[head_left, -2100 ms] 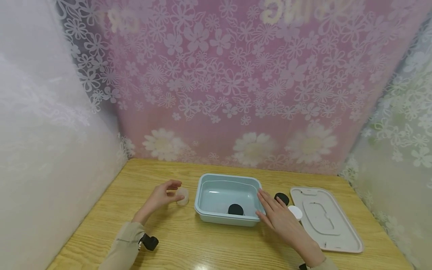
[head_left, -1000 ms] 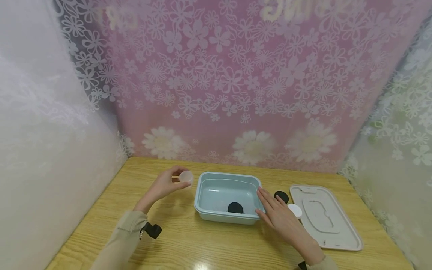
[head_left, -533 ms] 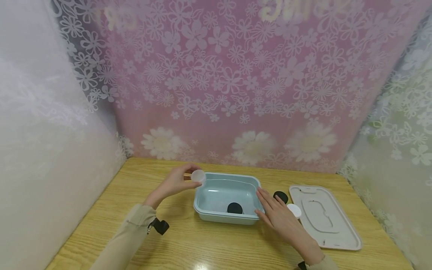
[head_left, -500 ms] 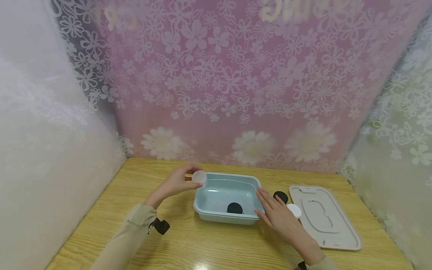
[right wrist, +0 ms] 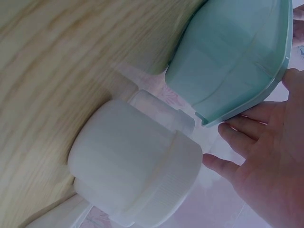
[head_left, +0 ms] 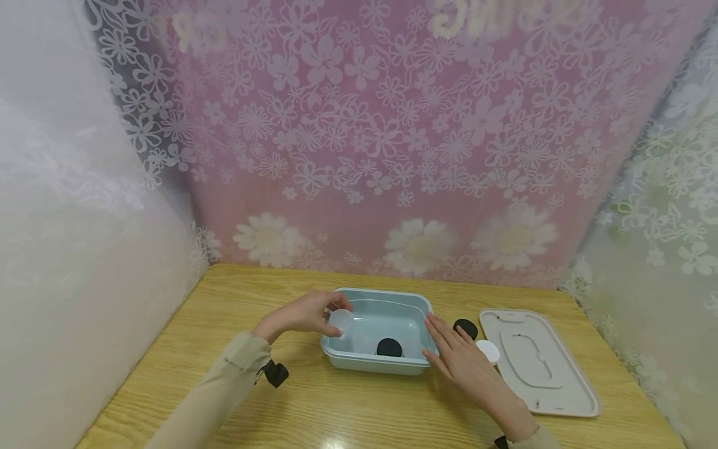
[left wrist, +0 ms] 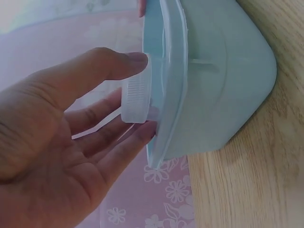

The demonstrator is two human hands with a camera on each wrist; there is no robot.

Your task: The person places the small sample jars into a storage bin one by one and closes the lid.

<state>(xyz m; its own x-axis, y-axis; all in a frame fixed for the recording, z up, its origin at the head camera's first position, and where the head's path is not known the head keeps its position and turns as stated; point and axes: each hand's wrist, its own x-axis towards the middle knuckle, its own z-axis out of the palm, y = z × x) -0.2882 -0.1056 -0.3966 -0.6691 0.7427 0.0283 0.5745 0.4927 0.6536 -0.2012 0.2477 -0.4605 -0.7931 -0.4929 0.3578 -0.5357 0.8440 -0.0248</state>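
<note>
On the wooden table (head_left: pixel 359 405), inside a booth of flowered curtains, a pale blue tub (head_left: pixel 417 366) sits square to the person, and both hands work at its sides. At the tub's left rim the left hand (head_left: pixel 300 313) pinches a small clear jar (head_left: pixel 340 319) between thumb and fingertips; the wrist view shows the thumb (left wrist: pixel 107 64) curled over the ribbed band of the jar (left wrist: pixel 137 102) with the other fingers cupped under it, the jar lying on its side just at the tub's lip (left wrist: pixel 164 95). Held this way, at the rim and above the inside, the jar seems poised over the tub rather than the table. One black-lidded jar (head_left: pixel 389 347) already lies on the tub's floor near the front wall.

The right hand (head_left: pixel 461 360) lies flat with straight, spread fingers along the tub's right wall, holding nothing; it appears to steady the light tub so that it does not slide while the other hand works. Its own wrist view shows these fingers (right wrist: pixel 247 126) against the rim of the tub (right wrist: pixel 237 57), with a white jar (right wrist: pixel 135 164) close by on the table.

Just right of that hand stand a second black-lidded jar (head_left: pixel 465 327) and the white jar (head_left: pixel 489 352), within easy reach. Further right the tub's pinkish lid (head_left: pixel 538 365) lies flat, set aside so the tub stays open
</note>
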